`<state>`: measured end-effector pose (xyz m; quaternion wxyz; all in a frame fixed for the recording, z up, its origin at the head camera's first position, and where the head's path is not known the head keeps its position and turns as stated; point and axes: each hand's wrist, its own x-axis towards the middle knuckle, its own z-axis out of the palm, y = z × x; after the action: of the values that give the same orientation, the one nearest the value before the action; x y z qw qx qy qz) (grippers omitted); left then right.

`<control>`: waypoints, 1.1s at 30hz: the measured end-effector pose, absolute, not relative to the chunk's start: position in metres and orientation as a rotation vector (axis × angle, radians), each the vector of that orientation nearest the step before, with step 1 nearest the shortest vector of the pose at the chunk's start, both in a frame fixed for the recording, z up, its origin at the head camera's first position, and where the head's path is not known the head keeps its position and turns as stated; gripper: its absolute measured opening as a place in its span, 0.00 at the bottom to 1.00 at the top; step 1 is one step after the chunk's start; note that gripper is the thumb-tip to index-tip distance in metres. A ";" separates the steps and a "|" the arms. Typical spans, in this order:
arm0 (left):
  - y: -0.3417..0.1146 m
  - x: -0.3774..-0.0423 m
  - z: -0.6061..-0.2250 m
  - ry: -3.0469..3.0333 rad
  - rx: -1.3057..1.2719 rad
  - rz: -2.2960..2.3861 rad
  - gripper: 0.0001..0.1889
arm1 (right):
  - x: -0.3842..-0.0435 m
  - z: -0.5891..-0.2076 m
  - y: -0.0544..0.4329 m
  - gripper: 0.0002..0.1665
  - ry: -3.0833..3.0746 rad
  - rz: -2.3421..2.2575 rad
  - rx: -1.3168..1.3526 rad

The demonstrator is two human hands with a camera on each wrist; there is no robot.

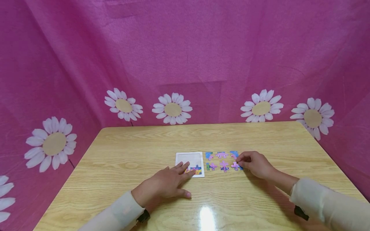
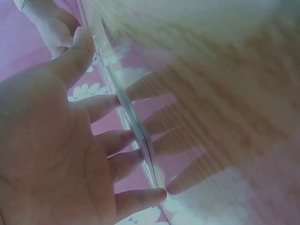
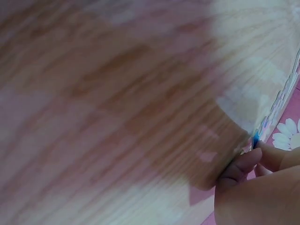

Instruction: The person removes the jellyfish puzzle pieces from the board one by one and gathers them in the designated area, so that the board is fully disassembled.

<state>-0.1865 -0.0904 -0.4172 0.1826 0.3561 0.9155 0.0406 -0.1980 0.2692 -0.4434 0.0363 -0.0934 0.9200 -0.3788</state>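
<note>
A white square puzzle tray (image 1: 203, 164) lies on the table, with colourful pieces (image 1: 197, 169) fitted along its near edge. Spread over the tray's left and near part, my left hand (image 1: 170, 181) has its fingers straight, their tips touching it; the left wrist view shows the palm and the thumb held apart. To the tray's right lie loose pink and blue pieces in two rows, among them a pink one with two eyes (image 1: 222, 155). At the right end of the near row, my right hand (image 1: 257, 164) pinches a puzzle piece (image 3: 256, 139) between thumb and finger, mostly hidden by them.
The wooden table (image 1: 138, 144) has a glossy surface with reflections. Behind and beside it hangs a pink cloth (image 1: 185, 48) printed with large white daisies. More loose pieces, such as a pink star-shaped one (image 1: 224, 166), lie between the tray and my right hand.
</note>
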 end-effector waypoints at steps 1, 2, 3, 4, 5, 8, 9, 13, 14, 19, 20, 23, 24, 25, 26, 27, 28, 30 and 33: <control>-0.090 -0.186 -0.417 2.583 1.004 0.115 0.45 | -0.198 -0.444 0.269 0.03 2.834 -1.157 -0.290; -0.090 -0.186 -0.417 2.583 1.004 0.114 0.45 | -0.198 -0.444 0.269 0.03 2.840 -1.150 -0.294; -0.091 -0.186 -0.417 2.584 1.003 0.113 0.45 | -0.198 -0.444 0.269 0.03 2.843 -1.146 -0.295; -0.090 -0.186 -0.417 2.584 1.003 0.112 0.45 | -0.197 -0.445 0.269 0.03 2.848 -1.142 -0.295; -0.090 -0.186 -0.417 2.584 1.004 0.110 0.45 | -0.198 -0.445 0.269 0.03 2.850 -1.141 -0.294; -0.091 -0.186 -0.417 2.587 1.006 0.106 0.45 | -0.198 -0.446 0.270 0.03 2.854 -1.139 -0.276; -0.091 -0.186 -0.418 2.588 1.006 0.105 0.45 | -0.198 -0.446 0.270 0.03 2.855 -1.139 -0.272; -0.090 -0.186 -0.418 2.590 1.012 0.102 0.45 | -0.198 -0.447 0.270 0.03 2.861 -1.139 -0.257; -0.090 -0.186 -0.417 2.591 1.013 0.101 0.45 | -0.199 -0.447 0.270 0.03 2.861 -1.140 -0.253; -0.090 -0.187 -0.416 2.593 1.018 0.095 0.45 | -0.199 -0.446 0.270 0.03 2.843 -1.159 -0.227; -0.090 -0.187 -0.416 2.593 1.017 0.095 0.44 | -0.199 -0.446 0.270 0.03 2.842 -1.162 -0.223; -0.090 -0.187 -0.416 2.597 1.018 0.094 0.44 | -0.200 -0.446 0.270 0.03 2.842 -1.170 -0.216; -0.090 -0.187 -0.416 2.598 1.020 0.093 0.44 | -0.200 -0.446 0.270 0.02 2.842 -1.172 -0.214; -0.090 -0.187 -0.415 2.598 1.020 0.095 0.44 | -0.200 -0.447 0.270 0.02 2.841 -1.177 -0.213; -0.090 -0.187 -0.415 2.599 1.022 0.098 0.44 | -0.200 -0.447 0.270 0.02 2.839 -1.181 -0.212; -0.090 -0.186 -0.415 2.599 1.022 0.100 0.44 | -0.200 -0.447 0.270 0.02 2.836 -1.186 -0.211; -0.089 -0.186 -0.414 2.598 1.019 0.103 0.44 | -0.200 -0.447 0.270 0.02 2.833 -1.191 -0.208; -0.089 -0.186 -0.414 2.596 1.014 0.104 0.44 | -0.200 -0.447 0.270 0.02 2.826 -1.201 -0.207; -0.088 -0.187 -0.415 2.594 1.007 0.103 0.44 | -0.199 -0.447 0.270 0.03 2.813 -1.219 -0.204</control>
<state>-0.1869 -0.0884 -0.4145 0.1777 0.3560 0.9167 0.0364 -0.1994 0.2703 -0.4471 0.0346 -0.0663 0.9150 -0.3965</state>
